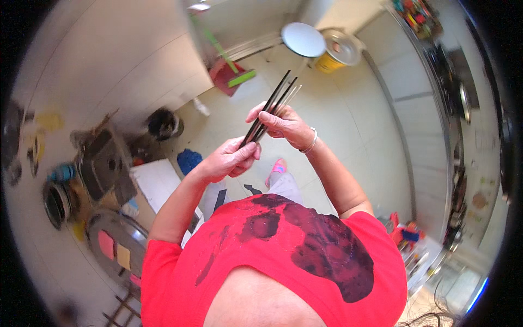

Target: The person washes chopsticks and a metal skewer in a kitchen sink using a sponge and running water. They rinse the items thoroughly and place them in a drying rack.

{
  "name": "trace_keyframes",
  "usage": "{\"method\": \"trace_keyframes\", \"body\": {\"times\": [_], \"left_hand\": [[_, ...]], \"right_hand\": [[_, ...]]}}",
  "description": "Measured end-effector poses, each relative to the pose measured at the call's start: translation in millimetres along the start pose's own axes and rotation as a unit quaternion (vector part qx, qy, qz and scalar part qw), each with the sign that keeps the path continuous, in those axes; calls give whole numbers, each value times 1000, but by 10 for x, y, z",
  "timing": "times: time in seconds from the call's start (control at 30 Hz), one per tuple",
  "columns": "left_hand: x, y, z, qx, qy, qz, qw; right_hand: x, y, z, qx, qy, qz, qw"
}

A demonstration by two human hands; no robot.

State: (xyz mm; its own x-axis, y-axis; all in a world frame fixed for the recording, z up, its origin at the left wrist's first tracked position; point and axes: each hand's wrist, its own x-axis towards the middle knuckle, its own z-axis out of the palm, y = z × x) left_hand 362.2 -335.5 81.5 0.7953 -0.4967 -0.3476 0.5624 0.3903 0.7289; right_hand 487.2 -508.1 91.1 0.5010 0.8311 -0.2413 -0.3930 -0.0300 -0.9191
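Observation:
A loose bundle of thin sticks that look like chopsticks [280,90], some black and some lighter, slants up and to the right in front of me. My left hand [232,158] is closed around its lower end. Higher up, my right hand [284,124] grips the same bundle, with the thumb across the sticks and a pale bangle [314,139] at the wrist. The upper tips fan slightly apart past my right fingers. Their lower ends are hidden in my left palm.
A round white-topped stool [303,39] stands beside a yellow bucket [330,63] with a metal basin on it. Near the wall are a green broom [241,77] and a red dustpan [222,77]. A sink [104,163] is at left; cabinets [421,110] run along the right.

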Motion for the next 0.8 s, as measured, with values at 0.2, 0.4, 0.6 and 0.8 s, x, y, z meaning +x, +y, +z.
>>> {"method": "trace_keyframes", "body": {"times": [0.2,0.4,0.6,0.8], "left_hand": [[1527,-86,1200,-79,-176,-146,970],[2572,-64,2079,-4,-198,-243,950],[3338,-3,2362,58,-226,-270,934],[4551,445,2532,104,-220,-219,945]], "right_hand": [[-1468,-64,-1240,87,167,-70,980],[-2317,-120,-1943,135,403,-122,897],[-2859,-101,-2962,181,546,-178,799],[-2708,-801,-4128,107,533,-135,828]]}}
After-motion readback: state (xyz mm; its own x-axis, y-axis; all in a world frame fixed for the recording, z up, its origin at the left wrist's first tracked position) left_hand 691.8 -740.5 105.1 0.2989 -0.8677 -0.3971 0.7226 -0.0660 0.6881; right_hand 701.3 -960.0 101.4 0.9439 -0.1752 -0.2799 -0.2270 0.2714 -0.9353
